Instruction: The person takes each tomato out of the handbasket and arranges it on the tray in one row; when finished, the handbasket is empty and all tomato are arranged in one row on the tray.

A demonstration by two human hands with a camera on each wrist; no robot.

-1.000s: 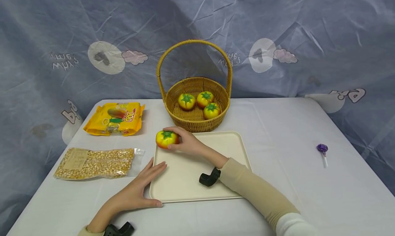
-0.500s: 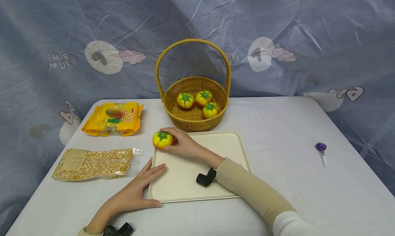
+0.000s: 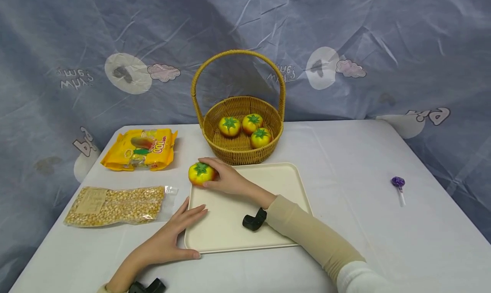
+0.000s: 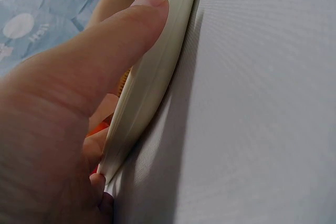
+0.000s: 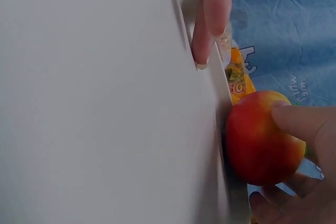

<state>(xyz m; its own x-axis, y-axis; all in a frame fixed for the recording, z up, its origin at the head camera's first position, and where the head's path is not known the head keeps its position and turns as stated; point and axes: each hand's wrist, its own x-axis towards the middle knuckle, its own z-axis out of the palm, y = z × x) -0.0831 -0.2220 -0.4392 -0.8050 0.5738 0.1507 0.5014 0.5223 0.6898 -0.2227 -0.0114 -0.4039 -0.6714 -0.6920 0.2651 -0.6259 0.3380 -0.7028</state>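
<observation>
A yellow-red persimmon (image 3: 201, 174) with a green leafy top sits at the far left corner of the cream tray (image 3: 251, 237). My right hand (image 3: 230, 179) grips it from the right, thumb on the near side and fingers behind. In the right wrist view, the persimmon (image 5: 262, 140) shows its red side against the tray's rim; my right hand (image 5: 307, 182) is partly cut off. My left hand (image 3: 168, 241) rests at the tray's near left corner, fingers extended over the left rim. In the left wrist view, the left thumb (image 4: 126, 30) touches the tray's outer wall.
Behind the tray stands a wicker basket (image 3: 245, 157) with a tall handle and three persimmons inside. On the left lie a yellow candy bag (image 3: 142, 148) and a clear bag of corn kernels (image 3: 119, 205). A purple lollipop (image 3: 398, 182) lies far right.
My right hand has shifted slightly left with the persimmon, now at the tray's corner. The left hand stays in place at the tray. The head view has tilted a little.
</observation>
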